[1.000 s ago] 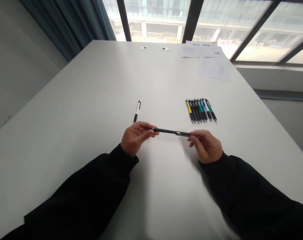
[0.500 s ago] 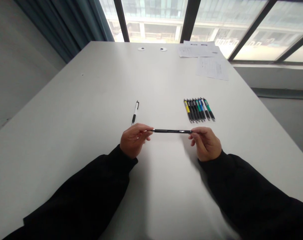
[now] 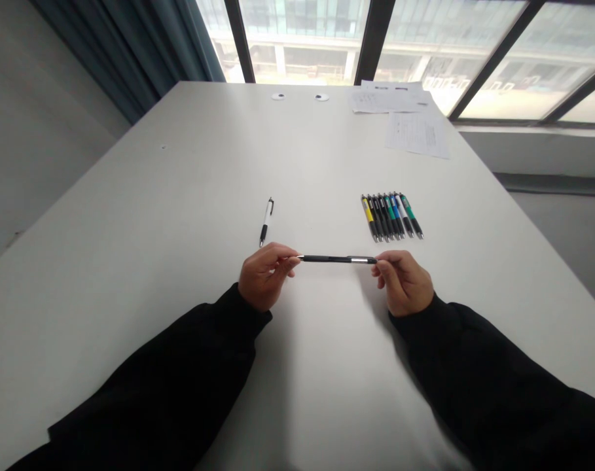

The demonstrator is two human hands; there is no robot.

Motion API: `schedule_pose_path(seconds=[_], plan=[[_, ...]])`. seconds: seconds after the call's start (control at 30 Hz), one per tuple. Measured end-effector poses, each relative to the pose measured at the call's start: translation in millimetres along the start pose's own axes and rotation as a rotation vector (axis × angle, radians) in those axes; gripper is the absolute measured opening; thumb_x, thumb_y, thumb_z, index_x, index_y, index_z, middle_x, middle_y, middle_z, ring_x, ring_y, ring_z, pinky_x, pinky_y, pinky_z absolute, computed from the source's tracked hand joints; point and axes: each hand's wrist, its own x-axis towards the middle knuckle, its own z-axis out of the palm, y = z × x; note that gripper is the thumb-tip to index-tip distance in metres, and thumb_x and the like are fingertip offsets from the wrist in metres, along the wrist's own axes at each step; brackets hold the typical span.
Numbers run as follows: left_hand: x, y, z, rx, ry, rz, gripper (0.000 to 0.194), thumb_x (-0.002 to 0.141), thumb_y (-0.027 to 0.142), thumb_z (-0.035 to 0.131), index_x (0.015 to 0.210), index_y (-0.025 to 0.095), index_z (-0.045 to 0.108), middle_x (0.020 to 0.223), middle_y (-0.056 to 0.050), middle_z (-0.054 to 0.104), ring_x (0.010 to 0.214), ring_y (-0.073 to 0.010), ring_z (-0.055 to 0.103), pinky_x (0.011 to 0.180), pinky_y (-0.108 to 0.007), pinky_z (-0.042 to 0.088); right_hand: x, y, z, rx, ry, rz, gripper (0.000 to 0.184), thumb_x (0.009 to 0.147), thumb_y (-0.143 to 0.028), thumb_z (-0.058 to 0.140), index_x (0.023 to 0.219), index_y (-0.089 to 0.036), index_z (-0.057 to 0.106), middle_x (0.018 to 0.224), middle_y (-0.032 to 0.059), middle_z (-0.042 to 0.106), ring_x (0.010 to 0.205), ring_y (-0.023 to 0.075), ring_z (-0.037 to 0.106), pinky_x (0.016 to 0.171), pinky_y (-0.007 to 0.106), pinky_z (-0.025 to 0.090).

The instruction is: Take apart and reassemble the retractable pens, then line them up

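Note:
A black pen (image 3: 334,259) is stretched level between my hands, above the white table (image 3: 321,366). My left hand (image 3: 268,275) pinches its silver tip end; my right hand (image 3: 404,281) pinches the other end, where the clip is. A light label band shows on the barrel near my right fingers. Just beyond my left hand lies a white pen with a black grip (image 3: 266,221). Past my right hand, several pens (image 3: 391,217) lie side by side in a row, with yellow, black, green, blue and white barrels.
Printed papers (image 3: 417,134) lie at the table's far right corner. Two small white oval pieces with dark spots (image 3: 321,97) are near the far edge. Behind the table stand windows and a dark blue curtain (image 3: 130,52).
The black pen has rolled about its length between my fingers, so its clip and light label band now show. My hands have barely moved.

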Motion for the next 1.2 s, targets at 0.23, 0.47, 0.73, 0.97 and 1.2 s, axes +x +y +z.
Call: schedule_pose_path(seconds=[0.23,0.47,0.73,0.97,1.2], plan=[[0.6,1.4,-0.7,0.051,-0.019,0.042,0.02,0.092,0.031,0.06,0.079,0.016,0.065,0.072,-0.002,0.064,0.054,-0.0074,0.056,0.055,-0.021,0.045,0.6,-0.8,-2.7,-0.07,-0.031,-0.036,0.027,0.098,-0.035,0.049,0.087,-0.012,0.058,0.069,-0.0001,0.06,0.05,0.0021,0.05,0.051,0.015,0.04],[-1.3,2.2,-0.3,0.056,-0.054,0.052,0.025,0.095,0.029,0.055,0.075,0.015,0.062,0.071,-0.002,0.062,0.054,-0.0075,0.053,0.054,-0.022,0.043,0.7,-2.9,-4.7,-0.121,-0.061,-0.041,0.035,0.099,-0.038,0.044,0.079,-0.012,0.057,0.063,0.0002,0.058,0.049,0.003,0.048,0.052,0.015,0.039],[-3.4,3.4,-0.2,0.047,-0.094,-0.005,0.033,0.097,0.033,0.049,0.069,0.016,0.057,0.062,-0.001,0.055,0.053,-0.0088,0.051,0.053,-0.022,0.041,0.6,-2.6,-5.1,-0.151,-0.08,-0.04,0.039,0.1,-0.04,0.042,0.076,-0.013,0.057,0.059,0.0006,0.055,0.053,0.0047,0.049,0.054,0.016,0.038],[-2.4,5.1,0.3,0.098,-0.095,-0.001,0.038,0.098,0.034,0.046,0.065,0.017,0.055,0.058,0.0,0.052,0.052,-0.0093,0.048,0.051,-0.023,0.038,1.6,-7.8,-6.3,-0.202,-0.102,-0.041,0.046,0.101,-0.039,0.039,0.068,-0.012,0.055,0.053,-0.0003,0.05,0.05,0.0041,0.046,0.055,0.017,0.036],[-1.0,7.3,0.2,0.136,-0.11,0.002,0.044,0.099,0.035,0.042,0.06,0.017,0.051,0.056,-0.001,0.051,0.052,-0.0099,0.048,0.049,-0.023,0.036,1.5,-5.7,-7.0,-0.247,-0.118,-0.058,0.053,0.102,-0.043,0.036,0.062,-0.012,0.052,0.054,0.0011,0.05,0.05,0.0044,0.044,0.055,0.018,0.034]])
